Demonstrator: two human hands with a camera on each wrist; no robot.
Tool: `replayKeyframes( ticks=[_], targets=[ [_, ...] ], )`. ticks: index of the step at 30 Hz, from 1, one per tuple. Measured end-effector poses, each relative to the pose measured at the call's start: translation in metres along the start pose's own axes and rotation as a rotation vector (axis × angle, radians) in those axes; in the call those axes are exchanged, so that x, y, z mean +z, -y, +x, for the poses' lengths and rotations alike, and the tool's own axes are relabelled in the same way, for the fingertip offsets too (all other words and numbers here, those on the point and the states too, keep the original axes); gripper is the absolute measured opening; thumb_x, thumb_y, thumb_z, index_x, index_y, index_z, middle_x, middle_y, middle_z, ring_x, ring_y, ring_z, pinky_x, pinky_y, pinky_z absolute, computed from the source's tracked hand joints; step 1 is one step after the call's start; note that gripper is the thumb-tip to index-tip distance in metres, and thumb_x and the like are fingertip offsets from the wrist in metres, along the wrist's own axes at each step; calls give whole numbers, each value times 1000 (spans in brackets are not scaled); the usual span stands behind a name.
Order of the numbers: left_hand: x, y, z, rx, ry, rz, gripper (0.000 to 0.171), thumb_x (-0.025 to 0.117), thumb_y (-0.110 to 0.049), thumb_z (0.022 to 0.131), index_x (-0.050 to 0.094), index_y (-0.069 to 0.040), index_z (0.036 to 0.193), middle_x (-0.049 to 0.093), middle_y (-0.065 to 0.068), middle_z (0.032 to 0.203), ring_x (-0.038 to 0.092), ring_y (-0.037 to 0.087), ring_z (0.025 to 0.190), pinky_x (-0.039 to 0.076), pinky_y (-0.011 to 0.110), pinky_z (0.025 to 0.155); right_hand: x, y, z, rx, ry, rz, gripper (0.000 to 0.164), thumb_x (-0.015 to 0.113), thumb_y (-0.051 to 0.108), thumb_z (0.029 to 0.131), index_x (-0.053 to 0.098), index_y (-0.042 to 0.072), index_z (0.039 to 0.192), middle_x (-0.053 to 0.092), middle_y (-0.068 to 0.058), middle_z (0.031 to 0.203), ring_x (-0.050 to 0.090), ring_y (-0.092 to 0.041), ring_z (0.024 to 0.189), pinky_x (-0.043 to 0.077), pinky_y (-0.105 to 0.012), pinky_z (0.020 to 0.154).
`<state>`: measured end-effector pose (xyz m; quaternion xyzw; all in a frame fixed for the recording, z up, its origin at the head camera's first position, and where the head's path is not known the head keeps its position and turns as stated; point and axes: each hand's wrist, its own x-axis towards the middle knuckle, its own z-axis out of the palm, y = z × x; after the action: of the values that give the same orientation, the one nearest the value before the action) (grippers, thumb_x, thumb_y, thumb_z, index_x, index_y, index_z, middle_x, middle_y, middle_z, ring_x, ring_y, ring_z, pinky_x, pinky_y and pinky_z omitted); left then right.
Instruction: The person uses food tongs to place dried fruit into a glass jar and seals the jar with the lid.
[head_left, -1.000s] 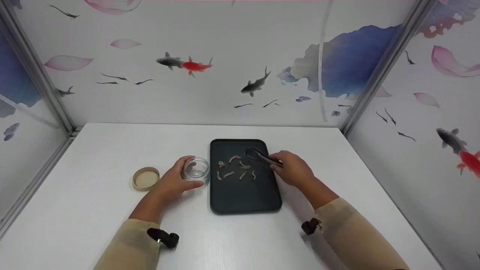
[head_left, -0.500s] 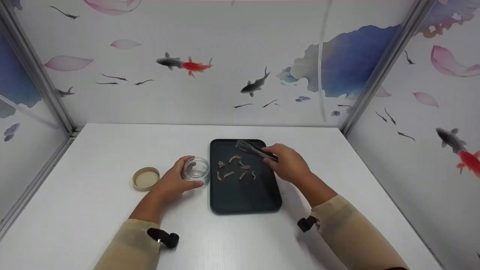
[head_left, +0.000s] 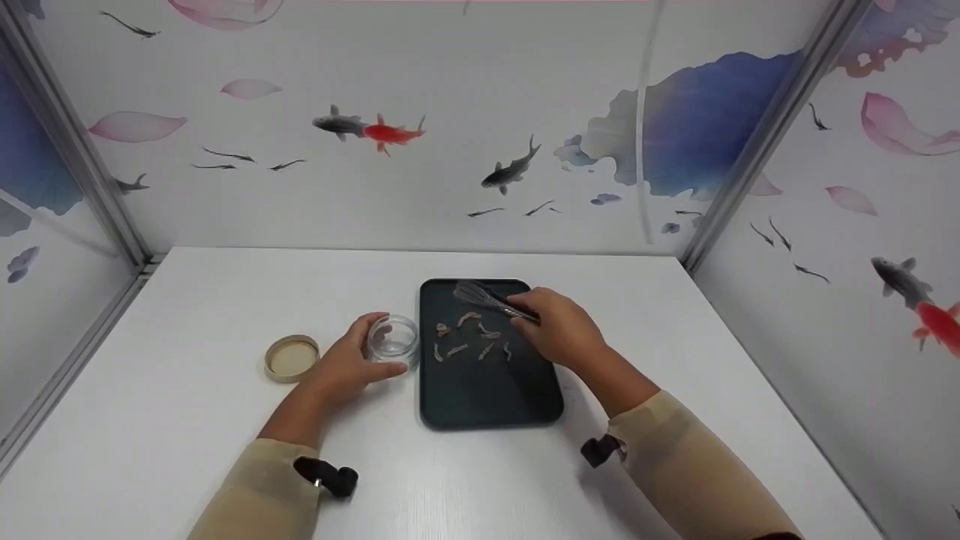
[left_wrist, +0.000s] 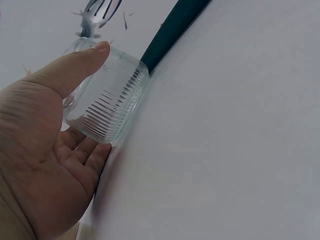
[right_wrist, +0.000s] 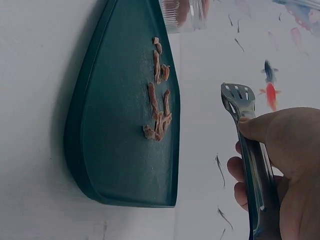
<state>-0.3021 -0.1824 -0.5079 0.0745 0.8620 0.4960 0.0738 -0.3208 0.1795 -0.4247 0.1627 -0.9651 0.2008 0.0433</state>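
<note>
My left hand [head_left: 346, 366] holds a clear glass jar [head_left: 394, 341] upright on the table, against the left side of a dark green tray [head_left: 491, 401]. Thumb and fingers wrap the jar's ribbed wall [left_wrist: 112, 100] in the left wrist view. The jar has no lid on, and nothing shows inside it. Metal tongs [head_left: 487, 298] are gripped in my right hand [head_left: 564, 330], over the far part of the tray. Their slotted tips [right_wrist: 238, 95] stand close together with nothing between them in the right wrist view. Several brownish dried strips [right_wrist: 156, 110] lie scattered on the tray.
A round tan lid [head_left: 292, 358] lies on the white table [head_left: 420, 480] left of my left hand. Walls printed with fish and petals [head_left: 465, 97] enclose the table at the back and both sides.
My right hand has carried the tongs leftward across the far part of the tray, toward the jar. The left hand, jar, lid and strips stay put.
</note>
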Motion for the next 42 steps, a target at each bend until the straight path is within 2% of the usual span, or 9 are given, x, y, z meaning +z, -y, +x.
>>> replayKeyframes(
  ticks=[7,19,30,34,42],
  targets=[
    [0,2,1,-8,1,3,104,92,-52,82,31,-33,164,43,11,168,40,34,157,31,57,129,2,13,0,-3,15,16,44,68,33,107,63,27,151,66,-1,145,64,-24,135,54,-50,111],
    [0,2,1,-8,6,6,105,92,-53,82,31,-32,164,40,11,170,36,35,160,28,58,131,15,39,0,-100,-20,63,43,69,33,106,65,28,148,69,3,137,68,-17,122,58,-44,101],
    [0,2,2,-8,5,21,103,90,-54,83,31,-32,164,39,13,171,38,36,159,29,58,130,25,64,1,-130,15,81,42,72,30,105,67,28,147,70,5,131,66,-10,101,59,-36,90],
    [0,1,1,-23,2,34,104,90,-53,83,29,-32,165,37,13,173,36,36,160,29,58,130,29,69,2,-156,27,83,42,72,29,105,67,27,146,71,6,129,66,-9,100,59,-34,89],
    [0,1,1,5,8,18,101,90,-50,85,30,-29,165,38,14,172,34,37,161,28,59,130,32,74,2,-202,33,65,40,72,30,105,69,25,145,72,6,126,66,-10,102,58,-36,91]
  ],
)
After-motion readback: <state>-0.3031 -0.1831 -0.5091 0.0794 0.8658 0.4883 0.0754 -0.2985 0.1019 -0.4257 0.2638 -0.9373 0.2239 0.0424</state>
